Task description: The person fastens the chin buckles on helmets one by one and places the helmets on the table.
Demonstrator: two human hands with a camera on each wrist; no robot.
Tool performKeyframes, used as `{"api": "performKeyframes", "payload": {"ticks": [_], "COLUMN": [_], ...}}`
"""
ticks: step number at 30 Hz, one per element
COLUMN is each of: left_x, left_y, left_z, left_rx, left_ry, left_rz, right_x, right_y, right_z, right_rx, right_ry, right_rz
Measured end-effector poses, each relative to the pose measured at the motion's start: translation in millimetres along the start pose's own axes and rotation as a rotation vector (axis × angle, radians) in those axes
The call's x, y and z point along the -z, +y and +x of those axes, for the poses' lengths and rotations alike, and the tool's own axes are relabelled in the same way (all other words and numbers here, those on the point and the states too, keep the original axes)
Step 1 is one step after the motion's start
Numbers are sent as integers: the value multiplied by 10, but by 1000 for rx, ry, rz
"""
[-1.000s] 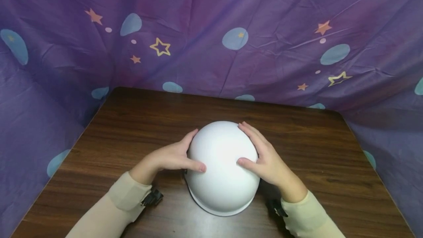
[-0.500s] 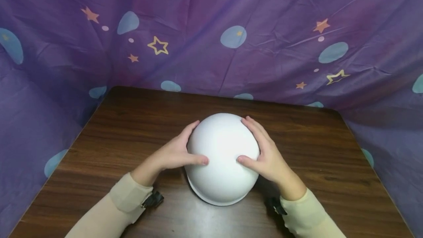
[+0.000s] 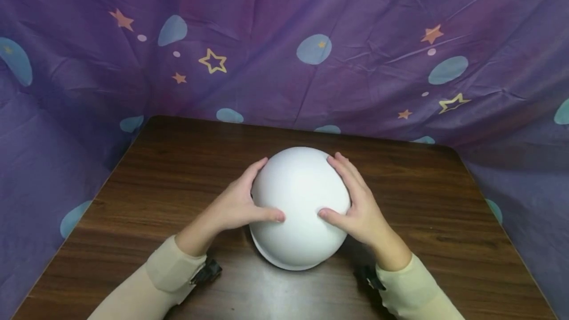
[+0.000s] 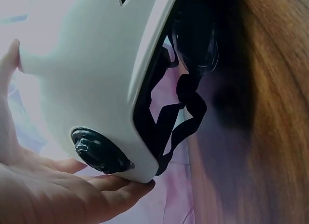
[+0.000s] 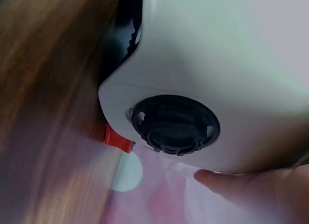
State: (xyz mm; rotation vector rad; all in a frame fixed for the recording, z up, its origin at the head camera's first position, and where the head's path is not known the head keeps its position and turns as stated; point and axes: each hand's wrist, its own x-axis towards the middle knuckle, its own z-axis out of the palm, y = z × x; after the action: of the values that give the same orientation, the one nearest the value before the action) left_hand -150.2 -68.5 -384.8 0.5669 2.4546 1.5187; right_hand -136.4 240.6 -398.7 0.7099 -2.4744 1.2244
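I count one white helmet and two hands: one left hand and one right hand. There are two sleeves, two little black wrist cameras and one brown table. I see two round black knobs and one red clip. On the purple cloth there are four orange stars, two yellow outline stars and four tiny pale dots.

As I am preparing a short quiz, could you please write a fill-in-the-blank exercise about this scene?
The left grip and right grip hold the helmet from opposite ____.
The small tab in the right wrist view is coloured ____.
The curtain is printed with yellow outlined ____.

Missing words: sides; red; stars.
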Motion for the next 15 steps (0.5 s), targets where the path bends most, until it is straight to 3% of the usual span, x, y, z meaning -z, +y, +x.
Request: {"api": "performKeyframes", "payload": {"ticks": [15], "left_x": [-96], "left_y": [119], "left_z": [-85], "left_rx": [-95], "left_ry": [146], "left_rz": [49], "right_x": [48], "right_y": [-112], "right_z": [-6], "right_rx": [33], "right_ry": [27], "right_rz": [-20]}}
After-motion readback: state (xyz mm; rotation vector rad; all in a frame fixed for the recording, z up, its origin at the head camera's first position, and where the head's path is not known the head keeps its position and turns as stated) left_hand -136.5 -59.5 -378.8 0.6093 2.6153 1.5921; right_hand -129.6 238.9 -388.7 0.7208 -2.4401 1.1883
